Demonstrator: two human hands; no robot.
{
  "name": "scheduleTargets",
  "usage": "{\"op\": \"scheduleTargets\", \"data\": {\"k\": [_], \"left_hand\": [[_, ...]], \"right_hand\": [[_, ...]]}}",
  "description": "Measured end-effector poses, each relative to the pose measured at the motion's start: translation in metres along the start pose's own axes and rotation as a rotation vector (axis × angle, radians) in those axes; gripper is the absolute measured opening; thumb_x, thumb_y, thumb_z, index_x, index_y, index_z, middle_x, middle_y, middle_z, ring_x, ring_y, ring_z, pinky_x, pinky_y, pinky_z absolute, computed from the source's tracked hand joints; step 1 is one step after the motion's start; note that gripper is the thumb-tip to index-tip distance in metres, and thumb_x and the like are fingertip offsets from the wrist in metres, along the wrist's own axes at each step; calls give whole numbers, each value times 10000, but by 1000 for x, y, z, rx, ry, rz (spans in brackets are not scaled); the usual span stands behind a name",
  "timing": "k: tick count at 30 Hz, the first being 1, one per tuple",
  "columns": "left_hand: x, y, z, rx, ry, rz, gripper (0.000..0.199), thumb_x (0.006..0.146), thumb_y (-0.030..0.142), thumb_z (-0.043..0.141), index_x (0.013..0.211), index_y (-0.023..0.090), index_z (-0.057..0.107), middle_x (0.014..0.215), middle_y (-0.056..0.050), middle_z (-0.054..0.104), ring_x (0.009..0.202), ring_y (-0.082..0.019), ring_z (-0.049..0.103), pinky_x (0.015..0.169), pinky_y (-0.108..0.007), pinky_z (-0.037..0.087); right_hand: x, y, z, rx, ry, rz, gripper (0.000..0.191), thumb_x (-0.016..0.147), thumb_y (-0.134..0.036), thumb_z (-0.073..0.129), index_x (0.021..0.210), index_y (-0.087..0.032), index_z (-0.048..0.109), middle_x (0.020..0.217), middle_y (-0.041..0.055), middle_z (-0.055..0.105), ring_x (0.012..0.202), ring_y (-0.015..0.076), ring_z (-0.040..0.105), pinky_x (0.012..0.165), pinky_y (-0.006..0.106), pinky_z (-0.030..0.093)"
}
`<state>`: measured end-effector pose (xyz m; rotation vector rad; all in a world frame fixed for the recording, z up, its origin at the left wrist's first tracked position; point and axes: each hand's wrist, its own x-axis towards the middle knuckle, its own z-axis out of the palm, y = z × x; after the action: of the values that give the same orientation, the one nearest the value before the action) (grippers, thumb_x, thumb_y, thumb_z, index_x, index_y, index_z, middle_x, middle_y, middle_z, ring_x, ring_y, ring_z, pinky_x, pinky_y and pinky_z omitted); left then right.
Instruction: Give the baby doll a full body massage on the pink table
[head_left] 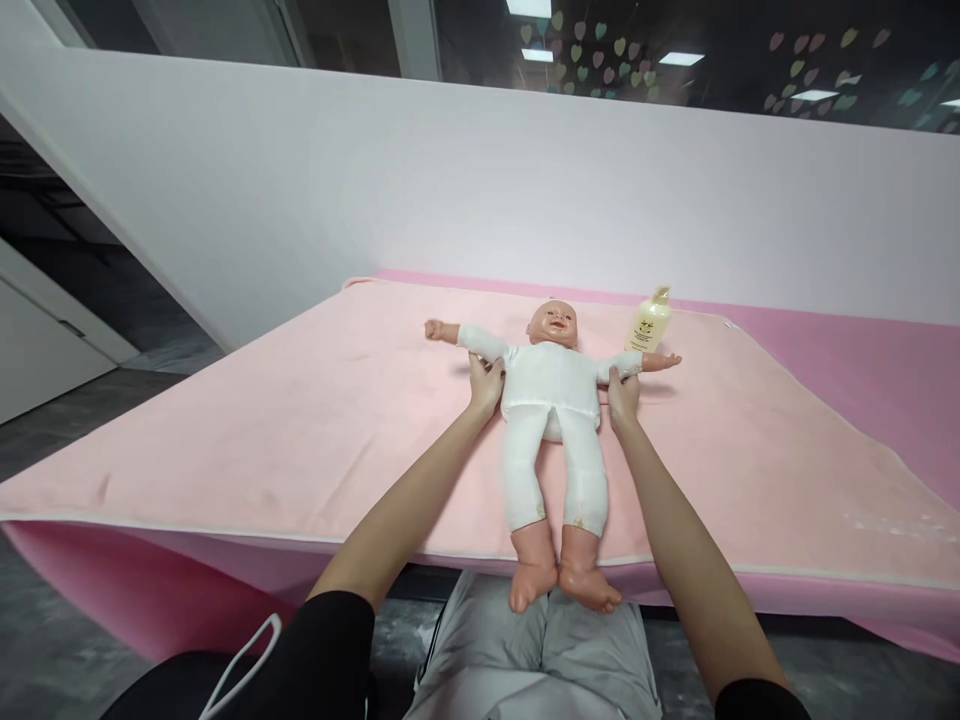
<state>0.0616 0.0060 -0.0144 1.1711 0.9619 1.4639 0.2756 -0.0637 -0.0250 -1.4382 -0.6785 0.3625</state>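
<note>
A baby doll (551, 380) with a white cloth body lies on its back on a pink blanket (300, 430), head toward the wall and feet over the near edge. Both its arms are spread out sideways. My left hand (486, 383) is closed around the doll's upper arm on the left side of the view, close to the shoulder. On the other side, my right hand (623, 397) grips the doll's other arm from below. Part of my fingers is hidden behind the cloth sleeves. A pale yellow pump bottle (649, 322) stands just behind the doll's right-hand arm.
A white wall (480, 180) rises behind the table, with a dark window bearing heart stickers above it. Pink cloth (885, 380) shows beside and below the blanket. My lap in grey trousers (532, 650) is under the table's near edge.
</note>
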Motion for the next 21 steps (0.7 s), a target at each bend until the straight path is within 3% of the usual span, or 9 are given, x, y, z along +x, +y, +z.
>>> {"op": "scheduleTargets", "data": {"k": [4,7,13,17,21], "left_hand": [[-2,1,-6,344,-103,238,360,777,156,504,1129,228,536,1006,-54,584,925,-185,558,823,-302,444],[0,4,-11,594,-230,340,443,787,133,448,1198,255,558,990,-68,557,985,-217,528,880,-342,414],[-5,12,-12,822,-311,415,528,783,96,432,1257,311,523,1111,-81,520,1032,-227,501,925,-355,388],[-8,17,-11,794,-364,461,495,746,85,507,1180,309,592,1263,-73,505,1160,-265,441,1026,-409,292],[-8,19,-7,503,-413,393,482,690,37,539,1085,294,643,1296,-32,528,1249,-238,397,1098,-398,200]], "right_hand": [[-7,-6,-1,-249,-171,-202,331,766,-213,426,1076,-159,525,1023,85,609,979,201,548,933,397,410],[-9,-9,-2,-349,-330,-399,482,714,-97,368,1165,-177,516,1136,77,568,1080,196,490,981,396,368],[-9,-9,-2,-507,-351,-486,599,687,-37,324,1250,-172,477,1150,85,546,1085,213,465,957,395,385],[-12,-12,0,-682,-355,-522,561,730,-61,339,1267,-155,471,1111,118,543,1030,250,469,880,397,424],[-14,-16,3,-771,-390,-579,487,785,-102,353,1246,-171,493,1077,129,548,987,253,469,816,373,435]]}}
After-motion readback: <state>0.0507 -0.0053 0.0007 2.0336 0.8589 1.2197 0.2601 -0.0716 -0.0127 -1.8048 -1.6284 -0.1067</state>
